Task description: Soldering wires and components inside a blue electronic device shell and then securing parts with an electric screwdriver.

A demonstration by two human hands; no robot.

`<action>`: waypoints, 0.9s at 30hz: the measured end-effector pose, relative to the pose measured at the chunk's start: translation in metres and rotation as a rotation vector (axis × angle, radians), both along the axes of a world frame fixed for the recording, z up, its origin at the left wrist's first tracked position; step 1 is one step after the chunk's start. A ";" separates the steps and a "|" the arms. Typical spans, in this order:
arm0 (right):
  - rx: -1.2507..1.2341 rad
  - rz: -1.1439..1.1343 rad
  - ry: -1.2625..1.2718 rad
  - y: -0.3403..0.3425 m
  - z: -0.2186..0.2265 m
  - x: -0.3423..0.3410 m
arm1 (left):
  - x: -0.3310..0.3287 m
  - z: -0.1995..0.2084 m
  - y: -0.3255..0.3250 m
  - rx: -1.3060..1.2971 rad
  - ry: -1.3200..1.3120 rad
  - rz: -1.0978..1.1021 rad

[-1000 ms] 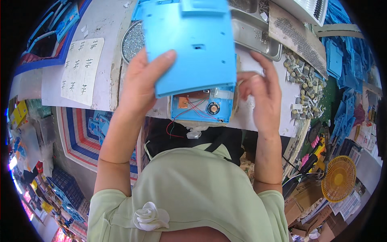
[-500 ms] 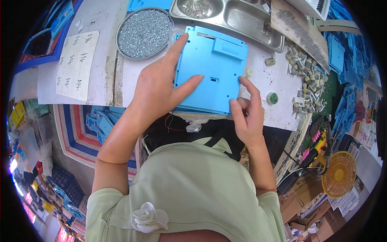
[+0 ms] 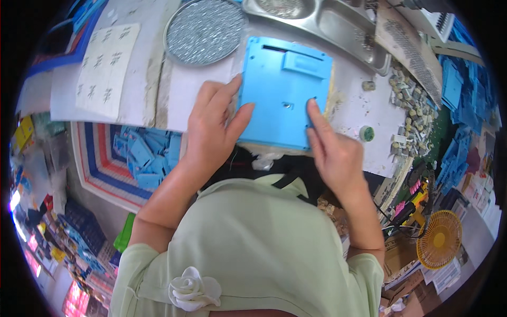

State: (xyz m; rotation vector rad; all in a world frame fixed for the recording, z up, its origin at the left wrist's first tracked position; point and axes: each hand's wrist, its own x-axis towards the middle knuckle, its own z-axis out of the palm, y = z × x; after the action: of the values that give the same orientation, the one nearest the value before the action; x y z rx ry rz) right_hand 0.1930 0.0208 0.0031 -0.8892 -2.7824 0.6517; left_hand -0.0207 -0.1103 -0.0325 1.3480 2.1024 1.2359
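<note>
A square light-blue plastic casing (image 3: 272,119) lies near the table's front edge, its face towards me. It has a slot and a raised bar near the far end, a small window lower down and small holes near its edges. My left hand (image 3: 211,121) holds its left edge, the thumb over the near left part and the fingers along the side. At the near right edge, my right hand (image 3: 338,156) grips it with one finger stretched onto the face. The underside of the casing and the fingertips behind its edges are hidden.
A round tray (image 3: 203,31) of small metal screws stands behind on the left, beside a steel compartment tray (image 3: 348,31). Small blocks (image 3: 412,111) lie heaped at right, near a round green-topped piece (image 3: 366,133). A striped bag (image 3: 100,158) holds blue parts below left.
My left hand has slid from the casing's far left corner down its side. My right finger has moved from the edge onto the face. The thin red wire below the casing no longer shows.
</note>
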 end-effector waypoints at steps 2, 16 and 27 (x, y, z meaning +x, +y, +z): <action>0.017 0.066 -0.103 0.008 0.015 0.000 | -0.006 0.011 0.002 -0.065 -0.079 -0.039; 0.251 0.453 0.044 0.090 0.046 -0.165 | -0.128 -0.001 0.052 -0.058 0.489 0.040; 0.362 0.589 0.006 0.105 -0.009 -0.246 | -0.133 -0.009 0.055 0.047 0.525 0.047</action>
State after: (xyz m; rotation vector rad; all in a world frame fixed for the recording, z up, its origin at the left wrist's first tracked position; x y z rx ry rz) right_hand -0.0534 0.1257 -0.0058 0.0077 -3.0101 0.1883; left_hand -0.1534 -0.0557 -0.0418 1.8083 2.4674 1.0314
